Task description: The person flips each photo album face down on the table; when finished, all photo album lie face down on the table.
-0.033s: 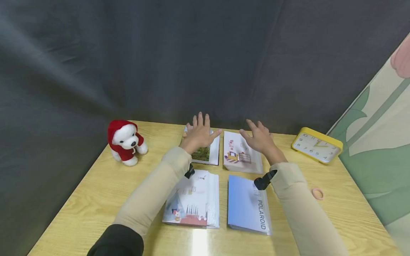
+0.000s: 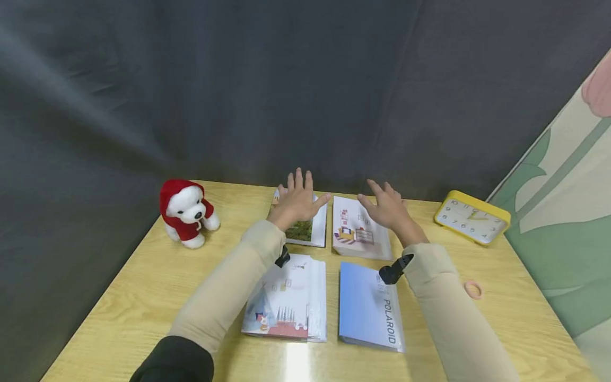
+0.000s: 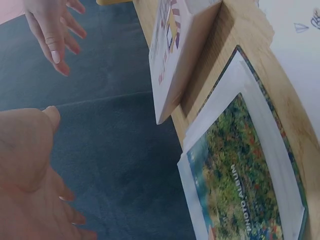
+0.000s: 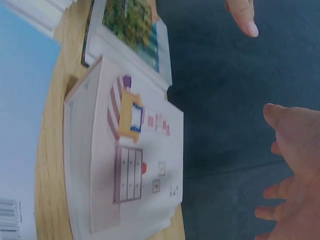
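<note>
L hand (image 2: 297, 201) fingers spread, holding nothing, above forest-cover photo book (image 2: 305, 229), R hand (image 2: 389, 208) likewise open over pink illustrated album (image 2: 359, 233), Polaroid album (image 2: 369, 307) nearer.

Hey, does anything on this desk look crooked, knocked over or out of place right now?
Little stands out. The yellow clock lies tilted back at the table's far right corner, and a small pink ring sits loose near it. The four books lie flat.

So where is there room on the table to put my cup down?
Bare wood lies between the toy bear and the near-left book, and around the pink ring below the yellow clock. The middle is crowded with four books under both hands.
</note>
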The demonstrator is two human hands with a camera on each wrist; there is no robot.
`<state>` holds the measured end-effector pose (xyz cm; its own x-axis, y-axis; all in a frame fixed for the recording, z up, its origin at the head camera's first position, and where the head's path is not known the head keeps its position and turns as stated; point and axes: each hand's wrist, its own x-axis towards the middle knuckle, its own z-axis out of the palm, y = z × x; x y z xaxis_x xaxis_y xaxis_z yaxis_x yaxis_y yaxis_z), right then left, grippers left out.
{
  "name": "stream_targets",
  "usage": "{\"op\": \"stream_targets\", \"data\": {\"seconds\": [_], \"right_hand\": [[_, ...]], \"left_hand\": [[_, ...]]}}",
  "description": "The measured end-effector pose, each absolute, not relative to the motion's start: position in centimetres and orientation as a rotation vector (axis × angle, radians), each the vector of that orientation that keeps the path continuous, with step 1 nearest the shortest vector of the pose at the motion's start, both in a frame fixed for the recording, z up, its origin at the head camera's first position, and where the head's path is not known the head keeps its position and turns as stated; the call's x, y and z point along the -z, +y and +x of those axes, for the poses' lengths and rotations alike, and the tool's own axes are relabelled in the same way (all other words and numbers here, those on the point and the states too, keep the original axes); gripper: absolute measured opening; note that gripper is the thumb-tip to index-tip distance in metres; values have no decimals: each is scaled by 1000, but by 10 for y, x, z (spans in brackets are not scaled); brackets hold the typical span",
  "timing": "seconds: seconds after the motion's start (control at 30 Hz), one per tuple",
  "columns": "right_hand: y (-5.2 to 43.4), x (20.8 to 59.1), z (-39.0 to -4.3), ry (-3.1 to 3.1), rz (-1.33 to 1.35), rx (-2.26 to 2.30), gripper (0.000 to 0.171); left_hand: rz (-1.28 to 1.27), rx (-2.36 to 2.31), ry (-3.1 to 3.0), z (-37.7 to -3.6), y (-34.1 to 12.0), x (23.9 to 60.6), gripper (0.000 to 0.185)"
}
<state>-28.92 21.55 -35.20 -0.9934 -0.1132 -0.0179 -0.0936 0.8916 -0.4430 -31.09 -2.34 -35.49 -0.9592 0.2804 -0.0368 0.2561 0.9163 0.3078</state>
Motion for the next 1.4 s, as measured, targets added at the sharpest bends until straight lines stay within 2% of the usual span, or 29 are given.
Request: {"op": "stream_targets", "data": {"seconds": [0.33,0.57,0.73,1.03,1.27,1.4], "right_hand": [[219,347,-290,3022,-223,716,71],[219,343,-276,3005,-308,730,70],[228,353,-243,3045,-378,741,71],[235,409,-171,2911,-383,840,69],[238,441,-151,2875,-357,932,65],[234,448,-150,2925,-358,924,57]], "left_hand": [[416,-476,3015,-311,-24,348,93],[445,-542,2966,-294,-31,350,93],[498,-679,2868,-258,-38,369,94],[625,-860,2536,-174,-39,411,98],[702,-769,2545,-136,-19,434,129],[742,-675,2625,-126,-9,446,134]]}}
